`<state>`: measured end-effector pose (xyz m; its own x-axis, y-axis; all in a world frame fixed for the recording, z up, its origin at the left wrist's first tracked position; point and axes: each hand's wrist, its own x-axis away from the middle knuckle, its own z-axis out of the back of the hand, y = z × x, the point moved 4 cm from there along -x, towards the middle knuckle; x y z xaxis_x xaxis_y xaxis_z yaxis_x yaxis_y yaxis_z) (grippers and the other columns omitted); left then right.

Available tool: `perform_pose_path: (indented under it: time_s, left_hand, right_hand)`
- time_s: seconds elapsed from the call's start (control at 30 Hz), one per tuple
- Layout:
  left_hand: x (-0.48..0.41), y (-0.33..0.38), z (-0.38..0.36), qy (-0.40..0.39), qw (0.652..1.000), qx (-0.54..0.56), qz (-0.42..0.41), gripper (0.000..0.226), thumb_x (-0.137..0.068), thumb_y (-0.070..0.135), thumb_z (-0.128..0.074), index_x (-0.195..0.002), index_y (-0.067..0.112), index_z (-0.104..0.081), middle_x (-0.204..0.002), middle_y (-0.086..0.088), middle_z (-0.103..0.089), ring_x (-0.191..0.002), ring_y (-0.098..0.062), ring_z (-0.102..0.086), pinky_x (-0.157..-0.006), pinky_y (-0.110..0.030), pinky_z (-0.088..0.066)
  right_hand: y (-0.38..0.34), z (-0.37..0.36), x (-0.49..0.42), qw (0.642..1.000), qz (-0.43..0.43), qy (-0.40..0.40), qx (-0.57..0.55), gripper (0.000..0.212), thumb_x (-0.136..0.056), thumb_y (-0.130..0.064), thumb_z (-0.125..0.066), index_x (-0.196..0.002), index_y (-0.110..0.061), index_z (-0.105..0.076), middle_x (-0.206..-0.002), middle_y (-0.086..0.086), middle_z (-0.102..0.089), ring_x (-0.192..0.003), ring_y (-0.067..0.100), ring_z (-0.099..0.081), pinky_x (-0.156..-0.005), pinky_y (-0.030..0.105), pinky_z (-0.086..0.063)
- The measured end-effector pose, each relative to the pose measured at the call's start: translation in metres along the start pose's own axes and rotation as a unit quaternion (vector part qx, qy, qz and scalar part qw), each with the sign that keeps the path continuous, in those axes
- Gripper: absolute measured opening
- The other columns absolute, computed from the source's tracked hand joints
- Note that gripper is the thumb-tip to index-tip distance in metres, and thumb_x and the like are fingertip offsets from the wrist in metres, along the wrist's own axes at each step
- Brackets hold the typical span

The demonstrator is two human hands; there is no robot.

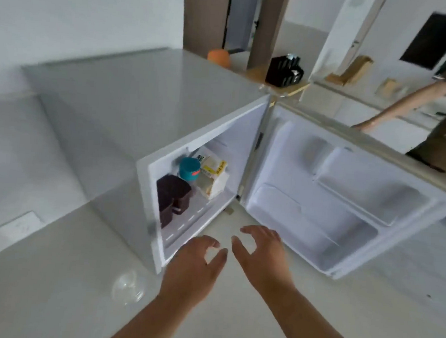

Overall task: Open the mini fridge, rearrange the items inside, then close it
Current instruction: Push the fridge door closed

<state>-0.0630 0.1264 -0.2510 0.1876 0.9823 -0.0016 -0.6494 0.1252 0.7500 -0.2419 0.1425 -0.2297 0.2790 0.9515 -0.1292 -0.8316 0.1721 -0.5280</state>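
The grey mini fridge (141, 103) stands on the floor with its door (347, 205) swung wide to the right. Inside sit two dark brown packs (173, 194) at the front left, a teal can (189, 169) behind them, and a cream and yellow carton (213, 178) to the right. My left hand (195, 268) and my right hand (260, 254) hover side by side just in front of the fridge's lower opening. Both have fingers spread and hold nothing. The door shelves look bare.
A mirror (384, 74) behind the door reflects my arm and dark shirt. A clear plastic lid (127, 286) lies on the floor at the fridge's front left corner. A black rack (284, 69) and an orange object (220, 56) sit behind the fridge. A wall socket (21, 225) is at left.
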Motion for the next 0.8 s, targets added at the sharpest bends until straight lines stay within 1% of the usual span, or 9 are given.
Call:
perform_pose_path:
  time_s: [0.1,0.17,0.23,0.37,0.47,0.57,0.67,0.73,0.8]
  left_hand:
    - [-0.039,0.102,0.036,0.067,0.972,-0.073,-0.211,0.036,-0.089,0.056,-0.060,-0.111,0.029,-0.066,-0.109,0.015,-0.065,-0.097,-0.007,-0.058,-0.082,-0.028,-0.049]
    - [-0.060,0.150,0.070,0.157,0.918,-0.140,-0.336,0.033,-0.086,0.044,-0.066,-0.107,0.019,-0.069,-0.112,0.001,-0.070,-0.102,-0.022,-0.061,-0.084,-0.037,-0.052]
    - [-0.080,0.175,0.108,0.234,0.874,-0.192,-0.380,0.033,-0.082,0.039,-0.064,-0.105,0.015,-0.070,-0.116,-0.007,-0.071,-0.103,-0.033,-0.062,-0.085,-0.046,-0.051]
    - [-0.122,0.173,0.163,0.222,0.883,-0.324,-0.256,0.048,-0.078,0.039,-0.070,-0.116,0.010,-0.070,-0.122,-0.016,-0.071,-0.107,-0.045,-0.062,-0.085,-0.058,-0.052]
    - [-0.137,0.142,0.186,0.139,0.915,-0.356,-0.130,0.050,-0.086,0.042,-0.069,-0.130,0.018,-0.066,-0.132,-0.009,-0.068,-0.116,-0.039,-0.059,-0.093,-0.052,-0.052]
    - [-0.136,0.140,0.179,0.091,0.934,-0.321,-0.129,0.041,-0.095,0.041,-0.058,-0.133,0.025,-0.062,-0.135,-0.004,-0.066,-0.120,-0.033,-0.055,-0.096,-0.045,-0.050]
    - [-0.131,0.140,0.182,0.095,0.951,-0.263,-0.131,0.034,-0.097,0.042,-0.053,-0.125,0.028,-0.067,-0.125,0.000,-0.071,-0.115,-0.028,-0.057,-0.093,-0.041,-0.050]
    - [-0.130,0.135,0.191,0.102,0.959,-0.231,-0.130,0.033,-0.095,0.047,-0.051,-0.116,0.029,-0.069,-0.114,0.001,-0.073,-0.105,-0.024,-0.059,-0.087,-0.040,-0.052]
    - [-0.130,0.130,0.194,0.087,0.966,-0.209,-0.128,0.036,-0.094,0.052,-0.047,-0.111,0.028,-0.069,-0.109,0.000,-0.073,-0.099,-0.024,-0.059,-0.083,-0.041,-0.053]
  right_hand:
    - [0.018,0.112,-0.035,0.987,0.072,0.121,0.076,0.047,-0.090,-0.061,-0.052,-0.126,-0.032,-0.064,-0.128,-0.014,-0.064,-0.126,0.011,-0.048,-0.100,0.034,-0.049]
    - [0.035,0.180,-0.050,0.971,0.086,0.181,0.130,0.050,-0.094,-0.054,-0.050,-0.134,-0.026,-0.059,-0.137,-0.006,-0.060,-0.133,0.019,-0.043,-0.109,0.041,-0.045]
    - [0.056,0.234,-0.062,0.962,0.034,0.190,0.191,0.058,-0.096,-0.051,-0.046,-0.148,-0.024,-0.045,-0.152,0.001,-0.047,-0.145,0.027,-0.033,-0.119,0.046,-0.032]
    - [0.106,0.281,-0.067,0.955,-0.116,0.086,0.259,0.070,-0.101,-0.053,-0.040,-0.159,-0.021,-0.022,-0.166,0.009,-0.027,-0.153,0.039,-0.015,-0.124,0.054,-0.016]
    - [0.110,0.285,-0.058,0.952,-0.120,0.042,0.280,0.062,-0.100,-0.052,-0.043,-0.153,-0.023,-0.033,-0.158,0.005,-0.039,-0.145,0.033,-0.032,-0.118,0.048,-0.029]
    - [0.111,0.294,-0.032,0.935,-0.123,0.082,0.324,0.057,-0.098,-0.054,-0.043,-0.148,-0.026,-0.042,-0.145,0.000,-0.055,-0.132,0.027,-0.048,-0.108,0.042,-0.038]
    - [0.083,0.287,-0.004,0.940,-0.043,0.140,0.309,0.037,-0.092,-0.054,-0.045,-0.111,-0.034,-0.068,-0.103,-0.009,-0.071,-0.099,0.024,-0.062,-0.088,0.041,-0.047]
    - [0.045,0.274,0.016,0.966,0.047,0.156,0.203,0.027,-0.089,-0.053,-0.040,-0.079,-0.039,-0.060,-0.076,-0.014,-0.062,-0.079,0.017,-0.061,-0.067,0.037,-0.048]
    - [-0.003,0.253,0.029,0.972,0.141,0.146,0.118,0.020,-0.093,-0.050,-0.043,-0.090,-0.040,-0.060,-0.085,-0.025,-0.061,-0.086,0.002,-0.059,-0.065,0.021,-0.048]
